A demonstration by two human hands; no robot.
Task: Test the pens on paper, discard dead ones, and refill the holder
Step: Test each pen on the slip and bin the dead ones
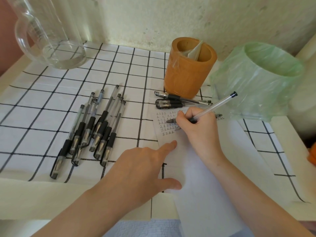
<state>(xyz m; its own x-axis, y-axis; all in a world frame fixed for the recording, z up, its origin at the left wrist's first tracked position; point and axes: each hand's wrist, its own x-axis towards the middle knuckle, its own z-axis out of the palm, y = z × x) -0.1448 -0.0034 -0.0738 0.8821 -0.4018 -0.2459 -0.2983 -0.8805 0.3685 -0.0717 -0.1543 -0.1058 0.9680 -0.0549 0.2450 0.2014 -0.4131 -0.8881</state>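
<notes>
The right hand (200,127) grips a clear-barrelled gel pen (215,106) low on its dark rubber sleeve, thumb and forefinger curled round it in a writing hold; the tip is down on a sheet of white paper (205,168) among rows of small inked marks, and the barrel slants up and away to the right. The left hand (142,168) lies flat with straight fingers pressing the paper's near left part; it grasps nothing.

The pen looks light and stiff; its smooth plastic barrel is likely slippery, so the rubber sleeve is the sensible place to take it. The paper is thin and limp, and would probably slide on the cloth without that pressing hand.

On the black-gridded white cloth (51,100) to the left lies a loose heap of black-gripped clear pens (95,127), overlapping, so lifting one may drag its neighbours. Three black-bodied pens (176,101) lie side by side just in front of the orange cylindrical holder (186,72), which stands beyond the paper, wrapped in clear film, with a folded bit of plastic inside — this may hinder refilling. A bin lined with a pale green plastic bag (263,79) stands right of the holder, mouth open; the pen's raised end comes near the bag. A clear glass jug (56,40) stands far left, well apart. A dark pen part shows on the paper beside the right hand's fingers — what it is I cannot tell.
</notes>
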